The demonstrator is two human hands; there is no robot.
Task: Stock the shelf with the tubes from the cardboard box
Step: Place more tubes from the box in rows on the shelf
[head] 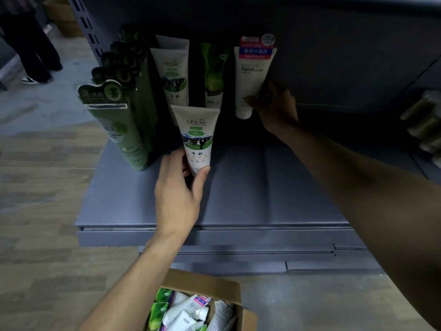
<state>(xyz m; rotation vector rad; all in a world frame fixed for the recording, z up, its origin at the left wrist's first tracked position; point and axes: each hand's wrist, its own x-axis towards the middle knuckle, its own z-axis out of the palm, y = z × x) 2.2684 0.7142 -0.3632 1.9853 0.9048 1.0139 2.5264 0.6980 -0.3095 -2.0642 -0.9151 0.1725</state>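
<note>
My left hand grips the lower end of a white milk tube with a green label, held upright over the grey shelf in front of two matching tubes. My right hand holds a white "Facial" tube with a red and blue top, cap down, deep on the shelf. A green tube stands between the two rows. The cardboard box sits on the floor below, holding several white and green tubes.
A row of tall green boxed products lines the shelf's left side. More goods sit at the far right. A person's legs stand in the aisle at upper left. Wooden floor lies left of the shelf.
</note>
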